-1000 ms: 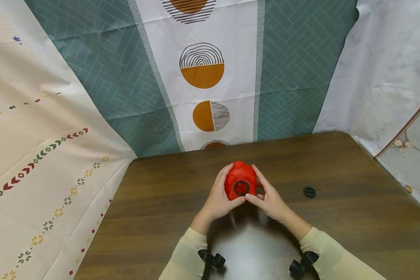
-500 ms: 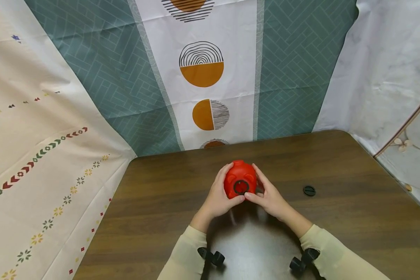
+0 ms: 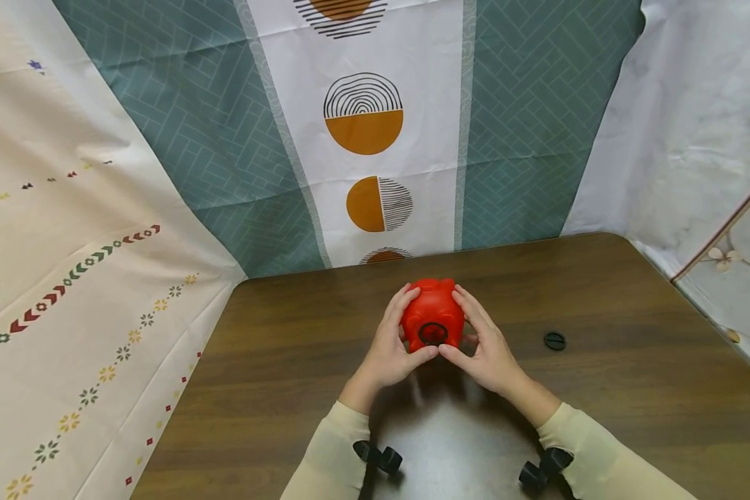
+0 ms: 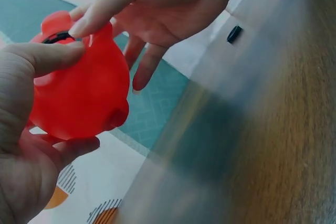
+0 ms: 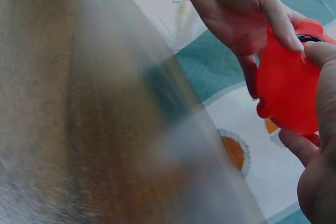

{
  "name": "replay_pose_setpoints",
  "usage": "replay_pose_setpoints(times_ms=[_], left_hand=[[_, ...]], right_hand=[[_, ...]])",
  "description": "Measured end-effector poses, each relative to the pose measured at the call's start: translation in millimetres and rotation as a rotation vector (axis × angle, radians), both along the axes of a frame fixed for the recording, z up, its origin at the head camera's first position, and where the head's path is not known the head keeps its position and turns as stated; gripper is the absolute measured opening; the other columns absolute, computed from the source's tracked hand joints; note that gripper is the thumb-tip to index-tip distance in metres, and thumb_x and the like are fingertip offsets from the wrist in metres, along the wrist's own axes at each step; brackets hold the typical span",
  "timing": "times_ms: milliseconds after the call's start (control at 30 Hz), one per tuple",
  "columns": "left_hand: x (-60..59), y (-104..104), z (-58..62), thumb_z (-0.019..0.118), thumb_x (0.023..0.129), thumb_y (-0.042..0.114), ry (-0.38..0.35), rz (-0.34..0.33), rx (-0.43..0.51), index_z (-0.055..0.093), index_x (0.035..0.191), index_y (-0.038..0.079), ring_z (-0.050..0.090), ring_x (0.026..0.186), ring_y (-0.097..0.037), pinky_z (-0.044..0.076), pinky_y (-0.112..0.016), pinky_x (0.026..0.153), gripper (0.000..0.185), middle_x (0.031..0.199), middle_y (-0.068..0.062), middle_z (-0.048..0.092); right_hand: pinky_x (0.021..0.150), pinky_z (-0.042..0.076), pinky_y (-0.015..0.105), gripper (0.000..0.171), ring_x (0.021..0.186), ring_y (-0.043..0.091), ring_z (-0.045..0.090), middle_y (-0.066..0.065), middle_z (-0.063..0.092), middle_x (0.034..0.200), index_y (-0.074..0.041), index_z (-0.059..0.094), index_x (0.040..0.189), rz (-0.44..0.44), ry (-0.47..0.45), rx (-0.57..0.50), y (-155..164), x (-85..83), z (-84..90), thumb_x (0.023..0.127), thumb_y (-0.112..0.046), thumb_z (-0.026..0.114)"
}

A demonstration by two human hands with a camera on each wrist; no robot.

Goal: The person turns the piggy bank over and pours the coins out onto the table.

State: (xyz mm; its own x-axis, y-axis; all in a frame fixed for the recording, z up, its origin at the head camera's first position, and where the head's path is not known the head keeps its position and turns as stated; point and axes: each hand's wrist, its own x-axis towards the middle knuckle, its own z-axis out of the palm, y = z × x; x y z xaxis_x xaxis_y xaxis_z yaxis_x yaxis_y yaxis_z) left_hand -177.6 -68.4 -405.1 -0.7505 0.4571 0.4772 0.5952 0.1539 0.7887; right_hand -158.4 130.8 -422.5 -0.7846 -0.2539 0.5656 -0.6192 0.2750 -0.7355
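Red plastic, a small piggy bank (image 3: 433, 310) sits between both hands above the middle of the table (image 3: 631, 389), closer to its far edge than its near one. It is turned so its underside, with a round black-ringed hole (image 3: 432, 334), faces the person. The left hand (image 3: 392, 347) wraps its fingers round the left flank, thumb laid near the ring. The right hand (image 3: 487, 349) curls round the right flank, its thumb tip meeting the left thumb just below the hole. In the left wrist view the piggy bank (image 4: 79, 87) is cradled in the palm with stubby feet sticking out; whether it touches the tabletop cannot be told. A small black cap (image 3: 554, 341) lies flat on the wood toward the right edge, well apart from the hands.
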Motion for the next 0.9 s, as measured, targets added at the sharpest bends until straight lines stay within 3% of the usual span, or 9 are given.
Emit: replay_pose_setpoints(times_ms=[267, 367, 467, 567, 633, 900], left_hand=[[2.2, -1, 1.3, 0.07, 0.082, -0.004, 0.033, -0.039, 0.011, 0.036, 0.143, 0.001, 0.046, 0.124, -0.035, 0.054, -0.035, 0.085, 0.071, 0.152, -0.023, 0.021], [0.8, -1, 0.0, 0.069, 0.082, -0.004, 0.019, -0.017, -0.006, 0.039, 0.142, 0.003, 0.044, 0.125, -0.037, 0.054, -0.039, 0.085, 0.068, 0.151, -0.022, 0.024], [-5.6, -2, -10.6, 0.07, 0.085, 0.002, -0.007, 0.042, -0.072, 0.04, 0.144, 0.012, 0.04, 0.13, -0.033, 0.05, -0.043, 0.093, 0.067, 0.153, -0.015, 0.027], [-14.5, -5, -25.8, 0.071, 0.087, 0.013, -0.035, 0.089, -0.159, 0.038, 0.147, 0.024, 0.034, 0.135, -0.026, 0.044, -0.045, 0.1, 0.069, 0.154, -0.007, 0.028], [-19.4, -7, -33.1, 0.07, 0.088, 0.019, -0.048, 0.099, -0.205, 0.035, 0.147, 0.031, 0.032, 0.137, -0.023, 0.042, -0.044, 0.102, 0.07, 0.155, -0.003, 0.027], [-20.5, -8, -32.7, 0.071, 0.087, 0.019, -0.061, 0.095, -0.203, 0.029, 0.15, 0.032, 0.032, 0.137, -0.022, 0.041, -0.043, 0.103, 0.076, 0.155, 0.002, 0.026]], right_hand=[[0.074, 0.057, 0.045, 0.064, 0.113, 0.044, 0.055, 0.025, 0.026, 0.151, -0.001, 0.037, 0.139, 0.055, 0.044, 0.029, 6, 0.0, 6.4, 0.083, 0.005, 0.068], [0.074, 0.057, 0.043, 0.063, 0.114, 0.044, 0.054, 0.027, 0.023, 0.151, 0.001, 0.037, 0.141, 0.086, 0.022, 0.038, 7, -0.7, 5.4, 0.085, 0.006, 0.065], [0.072, 0.058, 0.042, 0.062, 0.114, 0.046, 0.053, 0.027, 0.022, 0.152, 0.002, 0.037, 0.142, 0.102, -0.034, 0.032, 7, -2.3, 0.9, 0.087, 0.005, 0.064], [0.07, 0.058, 0.036, 0.063, 0.114, 0.044, 0.054, 0.017, 0.023, 0.154, -0.009, 0.037, 0.146, 0.099, -0.1, 0.03, 9, -11.2, -16.7, 0.089, -0.003, 0.065], [0.069, 0.058, 0.033, 0.063, 0.114, 0.045, 0.054, 0.015, 0.023, 0.154, -0.011, 0.037, 0.145, 0.101, -0.129, 0.028, 8, -12.5, -17.9, 0.09, -0.005, 0.066], [0.069, 0.058, 0.035, 0.063, 0.116, 0.048, 0.049, 0.021, 0.027, 0.15, -0.003, 0.039, 0.141, 0.101, -0.156, 0.014, 4, -5.5, 1.7, 0.086, 0.0, 0.068]])
